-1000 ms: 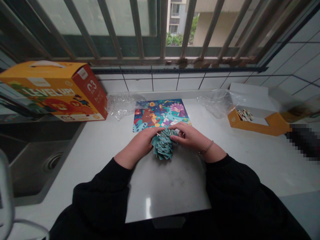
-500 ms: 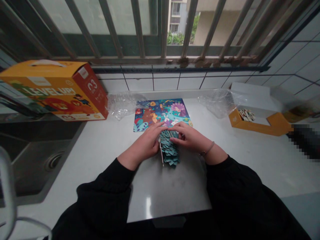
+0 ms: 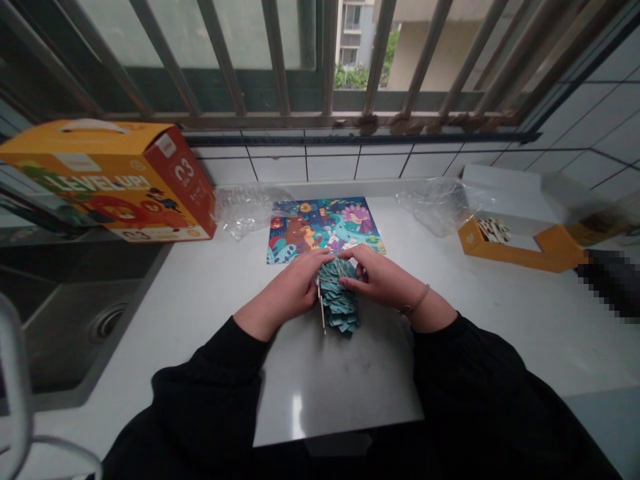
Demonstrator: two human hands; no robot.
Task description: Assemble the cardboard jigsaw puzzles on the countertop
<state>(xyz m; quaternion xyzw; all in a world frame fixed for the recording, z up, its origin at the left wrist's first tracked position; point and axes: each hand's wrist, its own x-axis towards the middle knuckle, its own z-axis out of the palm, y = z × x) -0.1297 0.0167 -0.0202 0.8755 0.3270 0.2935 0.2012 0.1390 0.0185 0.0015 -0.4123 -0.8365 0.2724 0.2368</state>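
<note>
A bunched stack of teal jigsaw puzzle pieces point(image 3: 340, 303) rests on the white counter in front of me, between my two hands. My left hand point(image 3: 297, 283) is wrapped along the stack's left side, its fingers over the far end. At that side a pale edge of the stack faces up. My right hand point(image 3: 377, 273) grips the upper right of the stack, thumb and index finger curled against the pieces. Just beyond the hands lies a colourful picture sheet point(image 3: 325, 223) with cartoon animals; its near edge is partly covered by my fingers.
A large orange carton point(image 3: 115, 187) stands at the left beside the sink point(image 3: 65, 333). Crumpled clear plastic point(image 3: 245, 213) lies next to it, and more plastic wrap point(image 3: 433, 207) is at the back right. An open orange box point(image 3: 520, 257) holds several pieces.
The stack has shifted slightly right and been squared up between the hands, its pale edge now showing on the left. My left hand moved right with it; the right hand barely moved.
</note>
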